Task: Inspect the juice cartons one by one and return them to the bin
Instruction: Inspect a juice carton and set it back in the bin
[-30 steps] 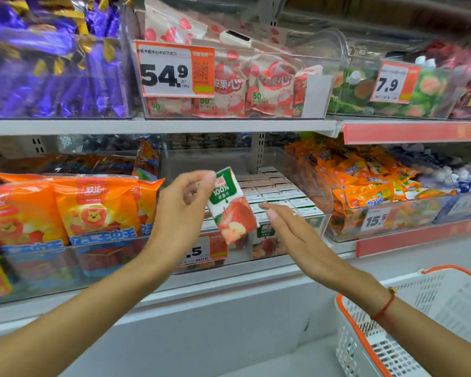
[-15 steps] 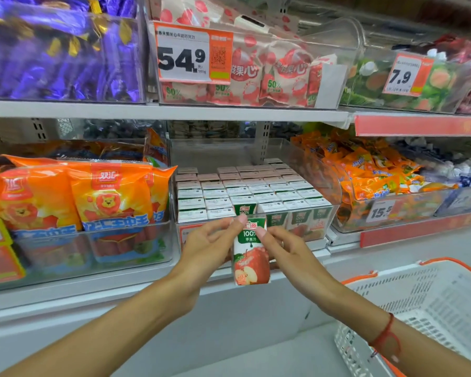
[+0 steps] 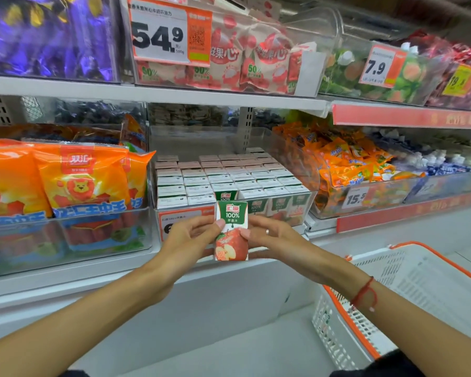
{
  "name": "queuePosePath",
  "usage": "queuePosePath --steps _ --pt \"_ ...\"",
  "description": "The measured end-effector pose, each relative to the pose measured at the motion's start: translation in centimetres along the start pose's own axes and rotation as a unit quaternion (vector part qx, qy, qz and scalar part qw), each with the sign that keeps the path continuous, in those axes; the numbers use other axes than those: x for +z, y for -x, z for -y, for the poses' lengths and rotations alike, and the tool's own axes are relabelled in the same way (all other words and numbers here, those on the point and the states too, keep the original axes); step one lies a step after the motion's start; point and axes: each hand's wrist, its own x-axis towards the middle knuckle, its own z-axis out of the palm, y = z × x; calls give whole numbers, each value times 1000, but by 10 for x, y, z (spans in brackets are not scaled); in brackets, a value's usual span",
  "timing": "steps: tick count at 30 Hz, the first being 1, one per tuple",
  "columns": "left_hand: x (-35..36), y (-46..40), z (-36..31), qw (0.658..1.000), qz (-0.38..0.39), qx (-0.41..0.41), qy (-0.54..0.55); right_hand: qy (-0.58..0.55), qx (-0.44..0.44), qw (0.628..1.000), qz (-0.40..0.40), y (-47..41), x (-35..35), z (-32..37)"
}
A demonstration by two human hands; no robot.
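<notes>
White supermarket shelving (image 3: 158, 91) fills the view, its clear bins stocked with snacks. On the upper tier sit purple-wrapped sweets (image 3: 46, 36) and pink fruit-candy bags behind a price tag reading 54.9 (image 3: 170, 31). Below, at left, orange sausage packs (image 3: 82, 180) printed with a lion stand upright in a bin; at right, a bin of small orange sachets (image 3: 351, 164) carries a 15.5 tag. A white shopping basket (image 3: 408, 270) with orange rim sits at lower right, beside the person's right forearm. In the middle of the lower shelf, a clear bin (image 3: 288, 148) holds rows of upright juice cartons (image 3: 229, 175), packed closely. Just in front of that bin, out of it, a single apple juice carton (image 3: 231, 231) is held upright, label facing the camera. The left hand (image 3: 189, 240) pinches its left edge, thumb on the front; the right hand (image 3: 273, 239), wearing a ring, grips the right edge likewise. A red string bracelet (image 3: 365, 293) circles the right wrist.
</notes>
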Motion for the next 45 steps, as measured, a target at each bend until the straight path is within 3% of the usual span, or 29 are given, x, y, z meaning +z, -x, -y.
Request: queuePosePath --steps 5,13,18,24,27,31,34,36,38,42,45 --pt "4 4 4 1000 -5 4 31 -12 3 1000 24 7 -4 -5" --pt "2 3 8 999 -2 12 51 -7 -12 1000 -1 11 -1 -8" --pt "1 3 6 997 -40 36 47 -11 -32 996 -77 9 6 -4" --pt "3 5 6 997 -63 19 41 110 -115 974 -162 14 22 -10" --pt "5 4 5 998 -63 2 15 139 -129 972 -135 15 20 -7" --pt "1 7 2 1000 -1 -18 15 38 -47 995 -80 13 9 0" --pt "3 11 0 999 37 -5 9 -36 27 999 9 15 3 -1" --pt "5 11 0 999 40 6 22 -67 34 993 86 18 2 0" --pt "6 12 -1 998 52 17 37 -61 18 992 105 20 2 1" --pt "9 12 -1 995 16 71 68 -45 -5 999 -13 18 10 0" --pt "13 14 2 992 -32 111 42 43 -33 988 -145 17 17 -4"
